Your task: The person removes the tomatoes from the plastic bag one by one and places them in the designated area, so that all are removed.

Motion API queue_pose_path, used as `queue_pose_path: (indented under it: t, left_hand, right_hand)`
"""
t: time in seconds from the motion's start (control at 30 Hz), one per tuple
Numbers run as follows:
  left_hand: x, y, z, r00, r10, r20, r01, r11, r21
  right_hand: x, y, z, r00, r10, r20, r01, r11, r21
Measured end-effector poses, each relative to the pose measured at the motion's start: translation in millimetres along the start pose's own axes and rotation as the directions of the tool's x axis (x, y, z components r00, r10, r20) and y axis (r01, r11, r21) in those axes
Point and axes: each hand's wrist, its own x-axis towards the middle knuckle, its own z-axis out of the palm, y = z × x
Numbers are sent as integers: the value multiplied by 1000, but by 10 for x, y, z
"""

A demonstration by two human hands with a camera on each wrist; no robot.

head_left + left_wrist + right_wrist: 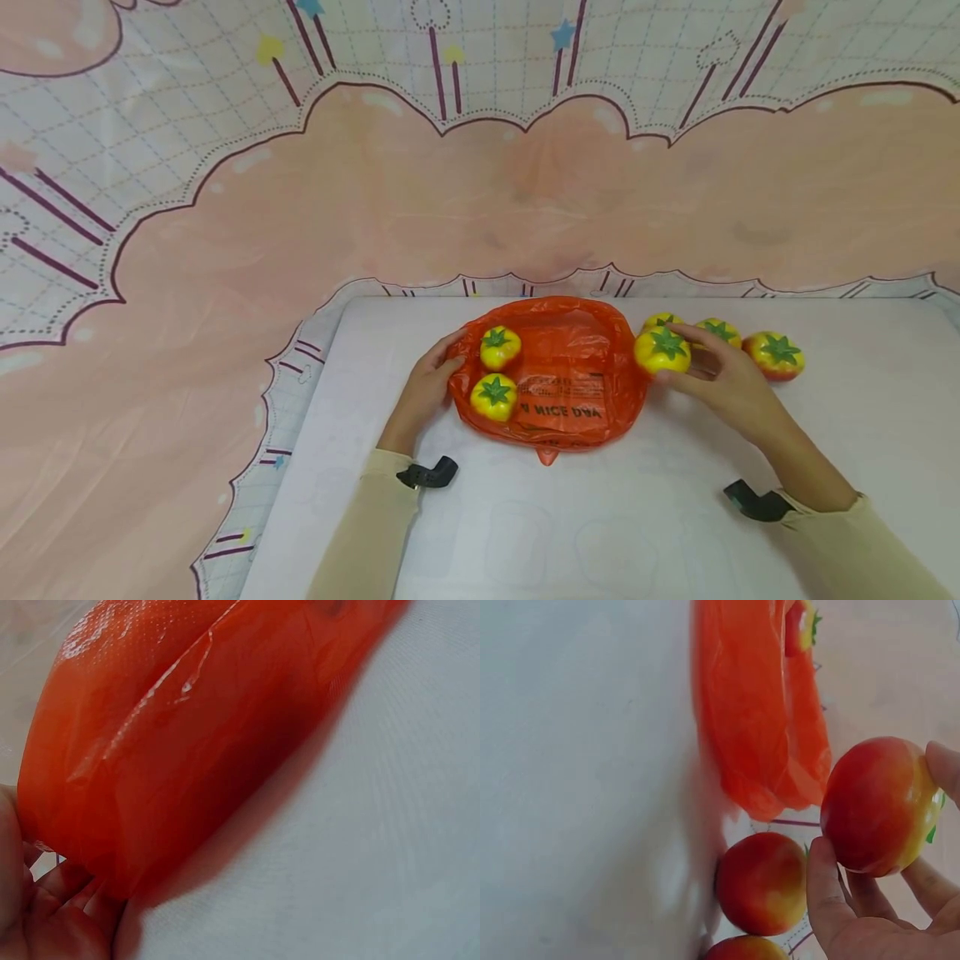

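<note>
An open red plastic bag (pixel 558 350) lies on the table with its rim spread wide and printed lettering inside. Two yellow-and-red tomato-like fruits with green leaf tops, one of them the nearer fruit (pixel 493 397), sit at its left side. My left hand (pixel 429 387) pinches the bag's left rim; in the left wrist view the red film (pixel 187 750) runs up from the fingers. Between thumb and fingers, my right hand (pixel 723 379) holds another tomato-like fruit (pixel 662 351) at the bag's right rim. In the right wrist view this held fruit (pixel 881 806) is raised off the table.
More fruits of the same kind stand at the right of the bag behind my right hand, the outermost fruit (pixel 776 357) farthest right. The white table (pixel 540 533) ends at the back against a patterned cloth (pixel 480 200).
</note>
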Motion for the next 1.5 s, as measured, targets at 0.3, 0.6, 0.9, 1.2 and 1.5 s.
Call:
queue_pose_path:
  t: [0.3,0.6,0.9,1.2,1.5]
  left_hand:
    - [13,-7,0,1000,-4,0,4,1000,10]
    - [7,-3,5,1000,2,0,-2,1000,8]
    - [3,0,1,1000,-9,-1,9,1000,10]
    - [1,-3,4,1000,-4,-3,4,1000,15]
    - [0,-1,4,1000,-8,-6,8,1000,13]
  right_hand:
    - [-28,72,-50,1000,-1,-2,1,1000,-13]
    - [-55,137,-75,1000,-20,4,20,1000,-1]
    - [-72,219,-80,999,-47,9,47,999,-8]
    - [-85,271,-58,998,-45,34,45,999,20]
    - [-76,316,-53,998,-18,55,18,1000,7]
